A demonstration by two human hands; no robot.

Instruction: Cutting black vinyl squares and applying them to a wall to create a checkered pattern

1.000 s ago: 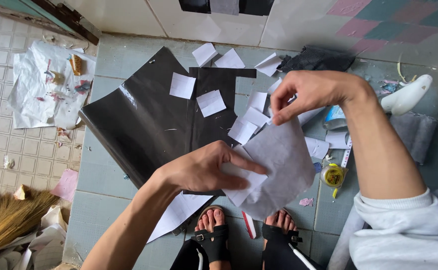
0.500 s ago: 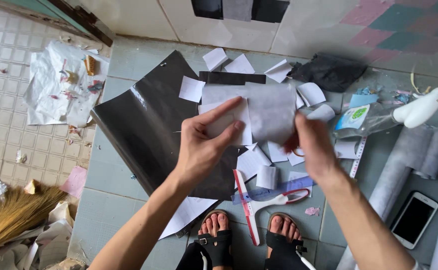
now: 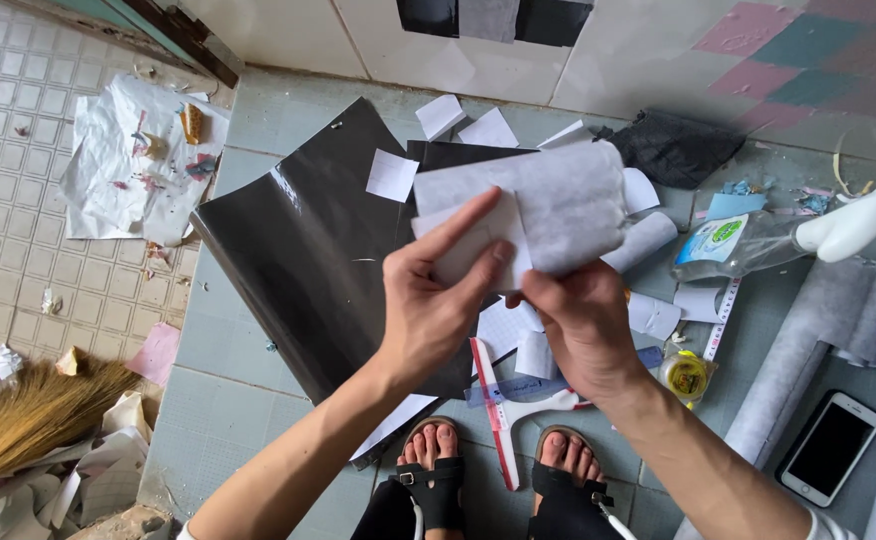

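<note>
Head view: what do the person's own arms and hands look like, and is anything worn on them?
Both forearms are bare. The left hand and right hand wear no gloves; no rings, watch or bracelet show. A bit of white sleeve appears at the right upper arm. Fingers have short, plain nails.

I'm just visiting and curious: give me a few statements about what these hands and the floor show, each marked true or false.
1. Both hands, left hand and right hand, hold a grey sheet. True.
2. A phone lies on the floor at the right. True.
3. The broom lies at the right. False: it lies at the lower left.
4. The person is barefoot. False: black sandals are on the feet.
5. The spray bottle stands upright. False: it lies on its side.
</note>
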